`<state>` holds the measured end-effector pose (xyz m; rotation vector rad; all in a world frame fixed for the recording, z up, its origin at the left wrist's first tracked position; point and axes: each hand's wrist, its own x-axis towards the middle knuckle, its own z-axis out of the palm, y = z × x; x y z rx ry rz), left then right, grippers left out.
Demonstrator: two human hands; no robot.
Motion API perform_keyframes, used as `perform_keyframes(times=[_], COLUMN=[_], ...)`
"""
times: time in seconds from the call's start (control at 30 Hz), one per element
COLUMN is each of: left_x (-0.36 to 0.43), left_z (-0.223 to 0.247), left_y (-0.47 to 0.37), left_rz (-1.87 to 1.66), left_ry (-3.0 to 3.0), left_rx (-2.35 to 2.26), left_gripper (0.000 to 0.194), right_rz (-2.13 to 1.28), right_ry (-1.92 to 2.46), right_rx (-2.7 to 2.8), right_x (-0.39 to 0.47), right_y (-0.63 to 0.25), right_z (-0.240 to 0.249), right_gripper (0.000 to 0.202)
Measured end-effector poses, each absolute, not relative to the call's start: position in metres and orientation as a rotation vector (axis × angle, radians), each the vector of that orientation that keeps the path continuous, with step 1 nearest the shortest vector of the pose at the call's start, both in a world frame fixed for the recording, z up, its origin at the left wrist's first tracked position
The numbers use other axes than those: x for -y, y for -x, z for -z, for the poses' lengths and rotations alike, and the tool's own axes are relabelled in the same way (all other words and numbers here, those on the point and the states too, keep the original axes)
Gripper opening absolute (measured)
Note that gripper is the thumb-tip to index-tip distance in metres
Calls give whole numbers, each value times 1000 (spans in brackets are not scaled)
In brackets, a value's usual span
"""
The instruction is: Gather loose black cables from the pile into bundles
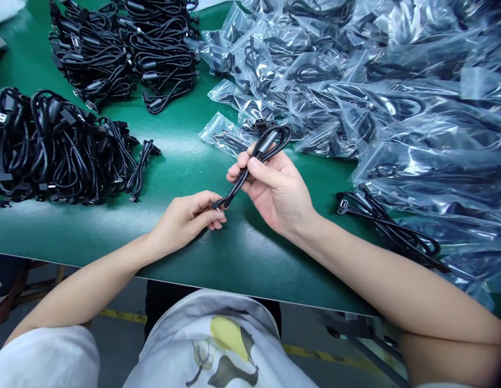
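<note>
A coiled black cable point(238, 183) is held up between my two hands, over the green table point(173, 172). My right hand point(277, 186) pinches the bundle near its upper loops, thumb on top; a connector sticks out at its top end. At the lower left end, my left hand point(194, 215) has its thumb and fingers closed on a small plug of the same cable. Just beyond my right hand lies a clear plastic bag point(224, 132) with dark cable inside.
Bagged cables point(396, 108) cover the right and back right. Unbagged black cables point(60, 145) are heaped at the left, with more bundles point(125, 48) at the back left. Loose cables point(388, 226) lie near my right forearm. The table's front edge runs before my body.
</note>
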<state>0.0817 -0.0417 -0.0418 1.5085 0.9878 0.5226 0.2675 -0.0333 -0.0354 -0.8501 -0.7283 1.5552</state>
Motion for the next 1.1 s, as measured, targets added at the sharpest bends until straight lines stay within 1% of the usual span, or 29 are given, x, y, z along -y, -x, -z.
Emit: perform_keyframes(times=[0.17, 0.23, 0.3, 0.37, 0.43, 0.5, 0.57, 0.6, 0.67, 0.7, 0.77, 0.83, 0.9, 1.0, 1.1], left_x=[44, 41, 32, 19, 3, -9, -15, -15, -10, -6, 6, 16, 22, 20, 15], left_z=[44, 44, 42, 39, 36, 36, 38, 38, 37, 37, 35, 36, 38, 42, 40], left_y=[-83, -80, -70, -54, -34, -17, -9, -10, -19, -26, -42, -56, -64, -64, -57], left_rz=[-500, -455, -489, -646, -768, -660, -539, -553, -737, -842, -955, -957, -937, -912, -845], left_ry=[-1573, -1686, -1896, -2119, -2216, -2217, -2203, -2178, -2026, -1897, -1613, -1414, -1304, -1206, -1103], left_rx=[-993, -974, -1041, -1320, -1751, -2057, -2121, -2068, -1826, -1651, -1297, -1059, -955, -904, -848], left_gripper=[13, 14, 19, 25, 34, 40, 34, 29, 24, 26, 37, 47, 49, 39, 28], right_rz=[-1591, -1633, -1655, -1674, -1734, -1851, -1945, -1965, -1962, -1956, -1967, -2006, -2051, -2074, -2039], right_ry=[801, 763, 791, 882, 960, 986, 990, 993, 1000, 1007, 1006, 973, 926, 929, 948], right_rx=[715, 683, 647, 640, 674, 727, 759, 766, 771, 771, 782, 809, 889, 1027, 1020], right_x=[34, 33, 32, 31, 29, 29, 31, 32, 36, 38, 42, 45, 48, 52, 52], right_y=[-267, -268, -269, -272, -274, -275, -273, -272, -268, -266, -263, -260, -258, -256, -257], right_z=[32, 32, 33, 34, 36, 40, 44, 46, 50, 52, 55, 57, 57, 58, 57], right_gripper=[22, 22, 24, 26, 23, 17, 15, 19, 24, 25, 28, 34, 40, 43, 37])
